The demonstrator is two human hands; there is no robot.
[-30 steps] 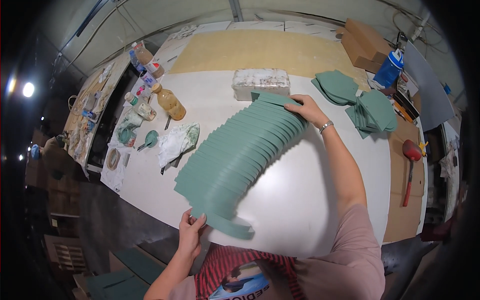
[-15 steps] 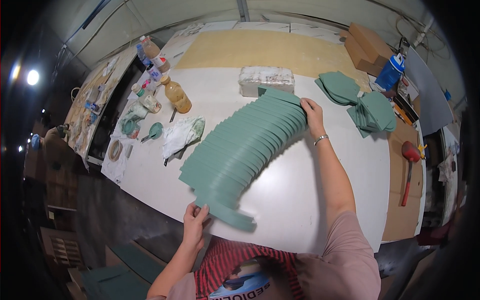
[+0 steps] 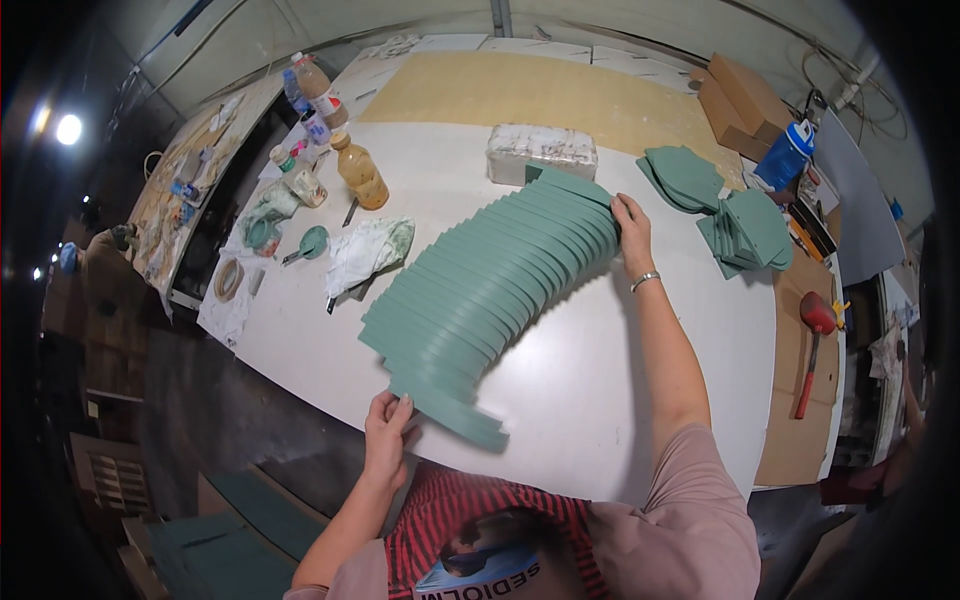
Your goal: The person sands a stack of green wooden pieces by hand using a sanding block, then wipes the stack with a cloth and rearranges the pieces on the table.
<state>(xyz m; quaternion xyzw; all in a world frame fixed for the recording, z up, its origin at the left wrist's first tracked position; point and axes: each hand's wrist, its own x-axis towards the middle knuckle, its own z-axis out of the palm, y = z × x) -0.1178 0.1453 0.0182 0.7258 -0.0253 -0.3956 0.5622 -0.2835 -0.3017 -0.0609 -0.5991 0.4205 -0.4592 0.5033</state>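
Observation:
A long row of thin green curved pieces (image 3: 490, 270) lies overlapped like a fan across the white tabletop, bending from the far middle toward the near edge. At its near left end, my left hand (image 3: 387, 430) pinches the corner of the closest green piece, thumb on top and the other fingers partly hidden. My right hand (image 3: 632, 232), with a bracelet at the wrist, is closed on the far right edge of the row; the fingertips are partly hidden. Behind the row's far end stands a wrapped whitish block (image 3: 542, 153), very close to the last pieces.
Two stacks of green pieces (image 3: 752, 230) lie at the right, near a red-headed mallet (image 3: 817, 315) on cardboard. A blue jug (image 3: 785, 155) and brown boxes (image 3: 742, 105) stand behind. At left are a yellowish bottle (image 3: 360, 175), a stained cloth (image 3: 368, 252) and a tape roll (image 3: 229, 280).
The view has shifted slightly. Both hands keep their places at the two ends of the green row, and the row's shape looks nearly the same.

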